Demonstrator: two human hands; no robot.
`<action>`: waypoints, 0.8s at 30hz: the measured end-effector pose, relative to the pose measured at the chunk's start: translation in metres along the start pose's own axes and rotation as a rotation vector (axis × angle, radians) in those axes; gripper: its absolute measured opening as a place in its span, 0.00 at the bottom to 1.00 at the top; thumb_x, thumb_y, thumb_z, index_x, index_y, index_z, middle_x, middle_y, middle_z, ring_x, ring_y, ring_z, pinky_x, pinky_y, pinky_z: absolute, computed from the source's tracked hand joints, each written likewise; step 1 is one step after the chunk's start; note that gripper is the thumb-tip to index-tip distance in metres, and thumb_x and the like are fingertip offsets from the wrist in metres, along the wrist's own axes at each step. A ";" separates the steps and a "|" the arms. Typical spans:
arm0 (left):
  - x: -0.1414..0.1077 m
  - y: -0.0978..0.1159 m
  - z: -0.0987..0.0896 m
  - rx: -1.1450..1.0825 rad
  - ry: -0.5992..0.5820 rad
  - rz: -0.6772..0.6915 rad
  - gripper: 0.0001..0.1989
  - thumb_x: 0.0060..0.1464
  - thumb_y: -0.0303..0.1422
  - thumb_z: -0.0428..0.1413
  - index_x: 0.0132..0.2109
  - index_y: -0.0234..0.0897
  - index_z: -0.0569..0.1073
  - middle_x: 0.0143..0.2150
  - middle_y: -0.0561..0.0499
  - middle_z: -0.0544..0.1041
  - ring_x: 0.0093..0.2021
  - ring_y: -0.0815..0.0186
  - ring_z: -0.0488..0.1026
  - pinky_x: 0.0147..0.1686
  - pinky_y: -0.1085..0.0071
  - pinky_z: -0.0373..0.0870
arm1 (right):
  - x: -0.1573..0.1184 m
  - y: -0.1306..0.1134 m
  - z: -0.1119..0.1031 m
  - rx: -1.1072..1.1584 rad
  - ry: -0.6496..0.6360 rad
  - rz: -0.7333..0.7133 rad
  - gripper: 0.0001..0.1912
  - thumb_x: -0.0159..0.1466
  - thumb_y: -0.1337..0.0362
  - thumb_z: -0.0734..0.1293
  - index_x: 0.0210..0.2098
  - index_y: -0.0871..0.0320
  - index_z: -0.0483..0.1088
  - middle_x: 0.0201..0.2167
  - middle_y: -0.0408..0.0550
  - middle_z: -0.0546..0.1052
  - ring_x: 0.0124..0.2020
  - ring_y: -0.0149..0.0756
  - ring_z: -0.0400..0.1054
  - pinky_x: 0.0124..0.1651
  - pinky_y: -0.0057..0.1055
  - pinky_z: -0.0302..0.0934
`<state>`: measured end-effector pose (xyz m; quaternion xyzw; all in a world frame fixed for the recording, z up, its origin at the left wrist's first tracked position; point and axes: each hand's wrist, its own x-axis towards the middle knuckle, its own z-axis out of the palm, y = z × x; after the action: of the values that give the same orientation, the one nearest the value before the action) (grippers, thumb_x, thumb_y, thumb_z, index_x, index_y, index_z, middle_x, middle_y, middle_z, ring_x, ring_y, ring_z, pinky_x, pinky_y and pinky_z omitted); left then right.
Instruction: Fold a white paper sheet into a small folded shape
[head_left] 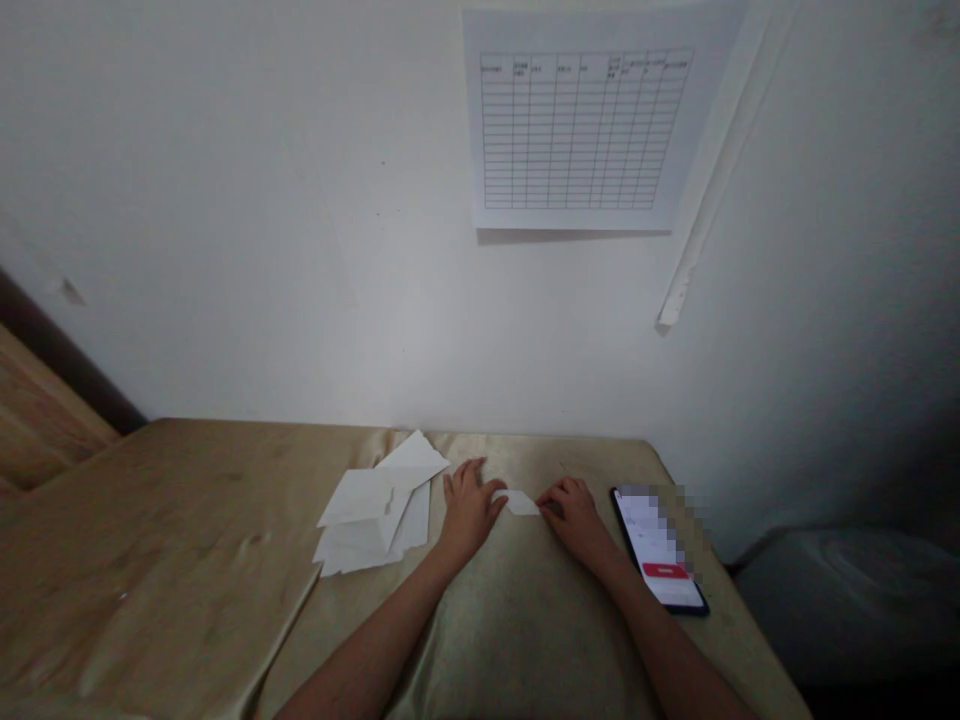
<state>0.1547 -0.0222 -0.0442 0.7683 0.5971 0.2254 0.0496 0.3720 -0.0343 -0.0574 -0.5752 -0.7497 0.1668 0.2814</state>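
Note:
A small piece of folded white paper (519,503) lies low over the cloth-covered table between my hands. Its left end is between the thumb and index finger of my left hand (471,505), whose other fingers are spread toward the wall. My right hand (574,510) pinches the pointed right end, with its fingers curled. Just left of my left hand is a loose pile of white paper sheets (367,520), some of them creased or folded.
A phone (651,560) with a lit screen lies right of my right forearm. The table (187,560) has a wrinkled gold-brown cover and meets a white wall (300,250). A printed grid sheet (577,130) hangs on that wall. Something dark and rounded (840,600) stands beyond the right edge.

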 end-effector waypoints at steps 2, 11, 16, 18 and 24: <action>0.001 -0.002 0.000 -0.036 0.025 0.006 0.09 0.58 0.34 0.61 0.45 0.45 0.81 0.66 0.45 0.64 0.67 0.49 0.55 0.65 0.40 0.49 | 0.000 0.000 0.000 0.004 0.007 -0.004 0.08 0.65 0.66 0.66 0.39 0.53 0.77 0.43 0.51 0.73 0.51 0.43 0.62 0.57 0.39 0.55; 0.005 -0.010 0.002 -0.179 0.177 0.073 0.04 0.56 0.33 0.62 0.39 0.44 0.82 0.61 0.47 0.69 0.62 0.54 0.61 0.63 0.53 0.58 | -0.002 -0.007 -0.003 0.019 0.042 -0.028 0.05 0.63 0.61 0.69 0.36 0.52 0.78 0.41 0.49 0.74 0.50 0.43 0.63 0.57 0.39 0.56; 0.004 -0.009 0.001 -0.238 0.214 0.092 0.05 0.58 0.35 0.61 0.39 0.45 0.83 0.60 0.48 0.69 0.61 0.55 0.62 0.63 0.53 0.60 | 0.000 -0.006 -0.004 0.035 0.055 -0.079 0.04 0.62 0.65 0.68 0.33 0.55 0.75 0.37 0.47 0.77 0.47 0.41 0.67 0.60 0.42 0.53; 0.004 -0.008 0.000 -0.248 0.212 0.092 0.05 0.58 0.34 0.61 0.39 0.46 0.83 0.60 0.48 0.70 0.61 0.54 0.62 0.63 0.53 0.60 | 0.000 -0.004 -0.004 0.040 0.060 -0.080 0.04 0.62 0.66 0.66 0.33 0.56 0.74 0.36 0.46 0.78 0.45 0.39 0.68 0.64 0.44 0.49; 0.004 -0.005 -0.002 -0.264 0.189 0.112 0.06 0.57 0.32 0.62 0.39 0.48 0.84 0.61 0.50 0.69 0.61 0.55 0.62 0.63 0.53 0.59 | -0.001 -0.003 -0.001 0.055 0.076 -0.075 0.05 0.62 0.65 0.67 0.38 0.55 0.74 0.38 0.46 0.79 0.47 0.40 0.69 0.67 0.47 0.44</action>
<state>0.1503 -0.0179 -0.0430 0.7625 0.5207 0.3754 0.0811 0.3703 -0.0358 -0.0552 -0.5448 -0.7544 0.1548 0.3317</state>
